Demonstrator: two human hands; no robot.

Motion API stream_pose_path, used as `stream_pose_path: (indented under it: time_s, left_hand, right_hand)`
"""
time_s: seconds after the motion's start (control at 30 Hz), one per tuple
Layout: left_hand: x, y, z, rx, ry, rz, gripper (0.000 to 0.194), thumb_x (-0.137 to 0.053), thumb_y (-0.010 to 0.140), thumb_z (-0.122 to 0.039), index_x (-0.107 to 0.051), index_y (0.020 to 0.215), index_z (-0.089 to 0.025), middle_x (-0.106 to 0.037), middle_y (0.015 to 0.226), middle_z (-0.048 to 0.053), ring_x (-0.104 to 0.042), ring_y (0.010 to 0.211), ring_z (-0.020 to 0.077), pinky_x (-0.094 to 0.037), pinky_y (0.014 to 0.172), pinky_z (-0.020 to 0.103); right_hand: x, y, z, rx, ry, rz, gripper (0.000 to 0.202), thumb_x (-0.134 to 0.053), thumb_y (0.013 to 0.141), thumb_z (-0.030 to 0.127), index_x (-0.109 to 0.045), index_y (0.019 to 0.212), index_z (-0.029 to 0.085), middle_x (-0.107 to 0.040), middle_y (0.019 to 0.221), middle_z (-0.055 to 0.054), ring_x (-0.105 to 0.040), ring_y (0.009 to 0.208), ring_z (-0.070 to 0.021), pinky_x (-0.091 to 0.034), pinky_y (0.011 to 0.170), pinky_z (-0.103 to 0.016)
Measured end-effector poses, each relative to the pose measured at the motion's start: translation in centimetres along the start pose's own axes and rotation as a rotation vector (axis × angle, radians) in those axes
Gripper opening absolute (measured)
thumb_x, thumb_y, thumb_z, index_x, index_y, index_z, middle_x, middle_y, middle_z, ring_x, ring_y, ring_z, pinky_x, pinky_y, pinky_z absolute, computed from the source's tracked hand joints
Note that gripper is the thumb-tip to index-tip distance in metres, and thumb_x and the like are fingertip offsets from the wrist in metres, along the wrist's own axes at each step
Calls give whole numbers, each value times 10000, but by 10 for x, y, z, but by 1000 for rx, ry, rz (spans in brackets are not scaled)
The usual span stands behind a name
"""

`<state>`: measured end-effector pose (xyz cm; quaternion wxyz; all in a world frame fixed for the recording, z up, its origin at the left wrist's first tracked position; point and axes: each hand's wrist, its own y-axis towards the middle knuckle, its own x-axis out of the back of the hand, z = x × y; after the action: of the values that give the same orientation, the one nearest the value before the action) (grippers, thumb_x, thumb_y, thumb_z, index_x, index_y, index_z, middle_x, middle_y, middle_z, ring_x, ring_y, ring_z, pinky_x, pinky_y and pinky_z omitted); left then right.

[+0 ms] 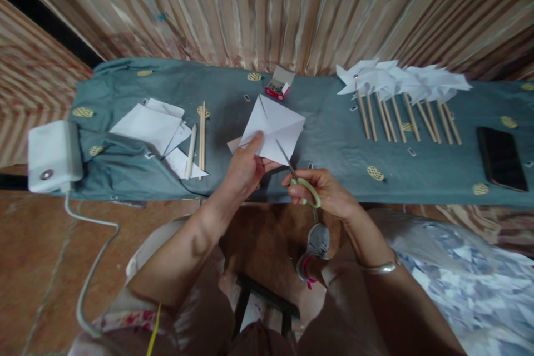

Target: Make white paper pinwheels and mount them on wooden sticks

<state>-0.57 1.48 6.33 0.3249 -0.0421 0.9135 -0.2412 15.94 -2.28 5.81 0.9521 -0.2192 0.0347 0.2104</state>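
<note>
My left hand [247,162] pinches a square sheet of white paper [287,122] by its near left edge, thumb on top and fingers below. One slit runs in from the paper's far corner, and crease lines cross it. My right hand [319,192] has its fingers through the pale green handles of a pair of scissors [309,190]. The blades lie at the paper's near right corner, pointing toward its middle. Just beyond the paper stands a small red box [276,89] with its flap up and many tiny metal pieces inside.
White paper pinwheels [400,83] on wooden sticks lie in a row at right, near a black phone [502,158]. At left are paper sheets [146,125], wooden sticks [202,139], a white pencil-like stick [191,150] and a white corded box [55,157]. A striped curtain [250,11] hangs behind.
</note>
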Motion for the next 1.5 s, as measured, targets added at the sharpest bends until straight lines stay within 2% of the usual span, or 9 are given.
stream_pose_path:
  time_s: [0.77, 1.07, 1.23, 1.5]
  left_hand:
    - [1, 0, 3, -9, 27, 17, 177, -620, 911, -266, -659, 1039, -151, -758, 772, 44, -738, 742, 171, -605, 763, 290]
    - [3, 1, 4, -3, 30, 13, 233, -629, 908, -283, -655, 1099, -152, -756, 766, 30, -733, 712, 155, -594, 749, 265]
    - [2, 1, 4, -4, 12, 6, 243, -611, 919, -268, -661, 1127, -153, -765, 789, 38, -736, 719, 166, -597, 772, 294]
    - [2, 1, 5, -19, 16, 5, 198, -603, 917, -247, -678, 1082, -167, -761, 782, 44, -745, 794, 196, -600, 805, 325]
  right_hand:
    - [1, 1, -6, 28, -20, -28, 501, -857, 568, 596, -665, 714, 157, -564, 524, 46, -476, 465, -51, -378, 472, -206]
    - [0, 0, -5, 29, -25, -34, 460, -874, 571, 547, -665, 708, 160, -570, 522, 50, -482, 465, -57, -387, 464, -207]
    - [0, 0, -4, 13, 1, -37, 434, -898, 554, 497, -662, 705, 165, -568, 535, 53, -500, 482, -59, -411, 476, -204]
    - [-1, 1, -2, 14, -13, -35, 499, -869, 548, 585, -661, 706, 161, -570, 522, 51, -484, 466, -53, -397, 469, -206]
